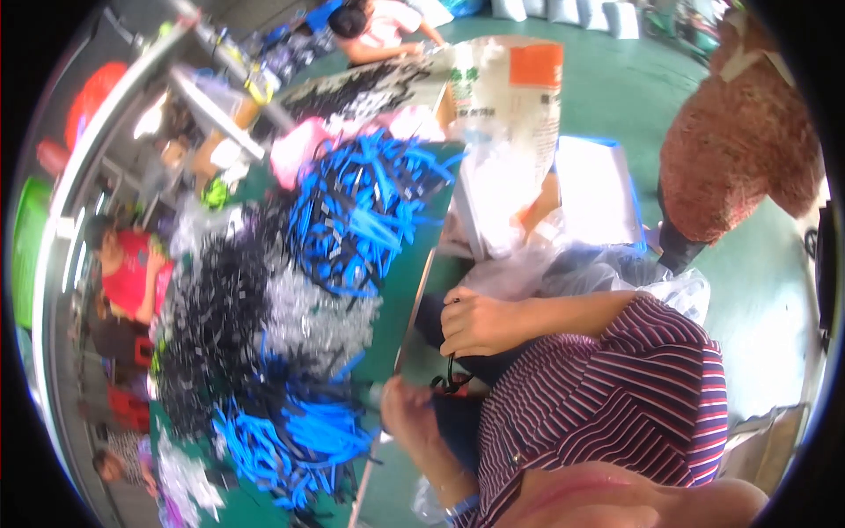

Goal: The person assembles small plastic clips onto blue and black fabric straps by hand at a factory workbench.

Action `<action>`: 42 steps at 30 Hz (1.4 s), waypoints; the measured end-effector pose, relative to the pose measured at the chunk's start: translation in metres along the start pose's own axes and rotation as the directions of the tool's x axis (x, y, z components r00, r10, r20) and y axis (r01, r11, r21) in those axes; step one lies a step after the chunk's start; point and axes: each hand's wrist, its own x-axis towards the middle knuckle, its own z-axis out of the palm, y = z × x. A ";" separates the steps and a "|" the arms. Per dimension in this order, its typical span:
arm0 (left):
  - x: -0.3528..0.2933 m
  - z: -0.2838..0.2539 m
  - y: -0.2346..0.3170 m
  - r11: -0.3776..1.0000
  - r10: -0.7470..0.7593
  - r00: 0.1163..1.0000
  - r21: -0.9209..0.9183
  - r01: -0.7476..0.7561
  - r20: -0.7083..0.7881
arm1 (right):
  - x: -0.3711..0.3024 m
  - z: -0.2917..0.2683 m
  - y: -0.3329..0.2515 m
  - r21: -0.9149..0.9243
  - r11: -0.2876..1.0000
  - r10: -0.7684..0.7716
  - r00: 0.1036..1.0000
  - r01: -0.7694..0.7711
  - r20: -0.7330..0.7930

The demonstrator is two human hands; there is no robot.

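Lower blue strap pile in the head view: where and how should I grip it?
Probably across the middle of the lower blue strap pile, where many straps run roughly alongside each other, coming from the person's side, over the near edge of the green tabletop. Black strips crowd its upper left, and its left end looks more looped, so gripping there may snag.

On your table point(398, 304), small pieces point(319, 312) lie between one strip bundle point(365, 216) and another bundle point(304, 431). Beyond them spreads a heap point(216, 312).
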 end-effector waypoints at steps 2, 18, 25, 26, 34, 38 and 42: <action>0.011 0.015 -0.017 0.969 -0.232 0.969 0.067 0.238 -0.088 | 0.010 0.010 -0.010 0.020 0.987 -0.159 0.987 0.158 0.040; -0.003 -0.019 0.001 0.932 -0.298 0.954 -0.220 0.289 -0.008 | 0.068 0.049 -0.050 0.529 0.774 -0.527 0.816 0.347 0.236; -0.027 -0.025 0.009 0.958 -0.158 0.978 -0.219 0.186 0.138 | 0.138 0.085 -0.003 0.271 0.950 -0.177 0.983 0.155 0.056; -0.027 -0.023 0.005 0.959 -0.157 0.975 -0.212 0.188 0.156 | 0.147 0.099 0.000 0.174 0.959 -0.228 0.974 0.223 0.007; -0.030 0.006 -0.019 0.949 -0.172 0.974 -0.239 0.204 0.148 | 0.186 0.148 0.002 -0.164 0.854 -0.509 0.858 0.495 -0.063; -0.033 0.015 -0.021 0.961 -0.148 0.979 -0.212 0.176 0.140 | 0.190 0.160 0.006 -0.226 0.762 -0.644 0.750 0.608 -0.152; -0.031 0.011 -0.029 0.975 -0.110 0.984 -0.175 0.134 0.142 | 0.183 0.148 -0.004 -0.082 0.695 -0.717 0.680 0.715 -0.152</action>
